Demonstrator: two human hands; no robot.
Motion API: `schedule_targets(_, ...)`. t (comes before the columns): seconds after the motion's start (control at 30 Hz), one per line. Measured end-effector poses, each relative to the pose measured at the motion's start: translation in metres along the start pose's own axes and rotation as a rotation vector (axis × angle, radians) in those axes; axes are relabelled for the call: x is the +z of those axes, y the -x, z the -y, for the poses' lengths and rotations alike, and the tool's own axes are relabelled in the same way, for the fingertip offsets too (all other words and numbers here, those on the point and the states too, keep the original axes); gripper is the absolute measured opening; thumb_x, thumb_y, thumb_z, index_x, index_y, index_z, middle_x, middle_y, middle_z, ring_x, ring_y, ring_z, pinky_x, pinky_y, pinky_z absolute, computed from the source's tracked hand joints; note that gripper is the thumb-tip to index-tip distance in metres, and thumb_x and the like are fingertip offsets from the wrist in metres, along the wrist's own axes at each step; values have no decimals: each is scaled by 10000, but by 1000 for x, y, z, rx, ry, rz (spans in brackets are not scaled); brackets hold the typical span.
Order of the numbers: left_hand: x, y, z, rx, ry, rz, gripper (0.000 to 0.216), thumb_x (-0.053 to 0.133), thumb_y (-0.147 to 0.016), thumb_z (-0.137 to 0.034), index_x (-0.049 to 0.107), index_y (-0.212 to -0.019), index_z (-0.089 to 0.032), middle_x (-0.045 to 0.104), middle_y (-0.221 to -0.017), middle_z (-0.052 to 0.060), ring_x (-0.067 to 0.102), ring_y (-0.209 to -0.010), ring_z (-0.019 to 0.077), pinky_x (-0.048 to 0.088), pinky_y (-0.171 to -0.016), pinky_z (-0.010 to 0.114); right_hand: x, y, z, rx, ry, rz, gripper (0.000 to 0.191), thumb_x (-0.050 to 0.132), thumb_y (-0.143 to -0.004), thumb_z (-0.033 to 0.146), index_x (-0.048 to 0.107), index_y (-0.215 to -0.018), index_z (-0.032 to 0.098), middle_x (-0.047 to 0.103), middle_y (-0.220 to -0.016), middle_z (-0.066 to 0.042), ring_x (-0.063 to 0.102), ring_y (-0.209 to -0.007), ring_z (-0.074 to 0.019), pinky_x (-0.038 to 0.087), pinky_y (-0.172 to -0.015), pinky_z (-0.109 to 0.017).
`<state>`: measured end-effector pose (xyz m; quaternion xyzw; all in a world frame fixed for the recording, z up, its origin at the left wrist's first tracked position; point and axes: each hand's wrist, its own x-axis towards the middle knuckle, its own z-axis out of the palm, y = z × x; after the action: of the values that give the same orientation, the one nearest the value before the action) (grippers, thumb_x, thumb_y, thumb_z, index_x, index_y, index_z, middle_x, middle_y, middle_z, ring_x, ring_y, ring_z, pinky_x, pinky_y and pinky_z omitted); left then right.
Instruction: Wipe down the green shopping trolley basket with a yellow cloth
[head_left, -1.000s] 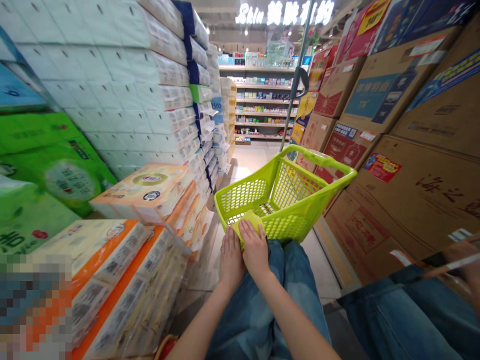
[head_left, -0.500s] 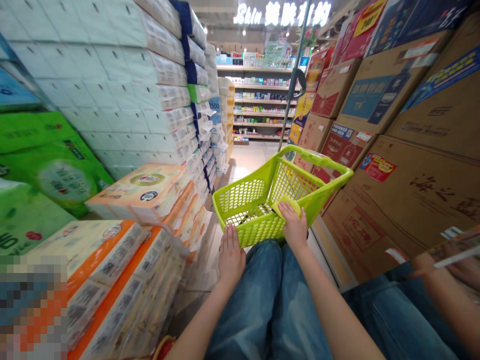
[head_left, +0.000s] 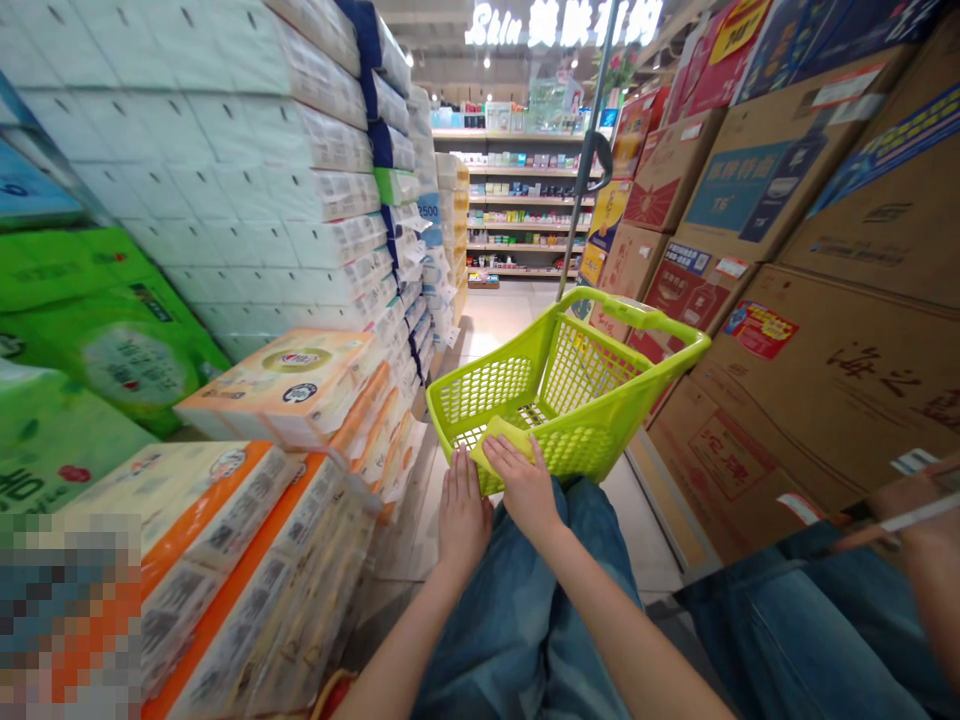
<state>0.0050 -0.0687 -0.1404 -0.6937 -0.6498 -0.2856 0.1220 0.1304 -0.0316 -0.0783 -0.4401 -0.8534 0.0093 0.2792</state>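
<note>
A lime-green plastic basket (head_left: pixel 600 350) stands on the floor in front of my knees, in blue jeans. My right hand (head_left: pixel 525 485) presses a yellow-green cloth (head_left: pixel 504 438) against the basket's near rim, fingers closed over it. Flat on my left knee lies my left hand (head_left: pixel 461 515), fingers stretched out beside the basket's near left corner, holding nothing. The basket looks to hold nothing.
Stacked tissue packs (head_left: pixel 285 385) in orange, green and white wrap line the left. Cardboard cartons (head_left: pixel 817 370) are piled on the right. A metal pole (head_left: pixel 581 190) rises behind the basket. Another person's jeans (head_left: pixel 787 630) and hand with a pen are at lower right. Shelves stand far down the aisle.
My right hand slid the cloth along the basket's near rim from the right side back to the left, close to my left hand. My left hand stayed on my knee.
</note>
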Motion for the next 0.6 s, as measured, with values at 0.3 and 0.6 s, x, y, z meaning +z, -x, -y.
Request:
schedule_targets(0.3, -6, -3, -8, -37, 0, -7, 875, 499, -812, -96, 24, -1545, -55, 234, -1595, 197, 195, -1488, 289, 271, -1197, 459, -44, -7, -94, 301, 130, -146, 710, 395, -721, -43, 537, -1353, 250, 550, -1426, -16, 444, -1367, -178, 83, -1201, -503)
schedule_targets(0.6, 7, 1, 1, -2, -43, -44, 821, 424, -848, -79, -8, -1547, -73, 304, -1561, 223, 252, -1468, 298, 352, -1149, 484, 24, -9, 25, 117, -7, -86, 537, 414, -875, 37, 530, -1367, 221, 557, -1417, -48, 438, -1370, -165, 93, -1215, -421)
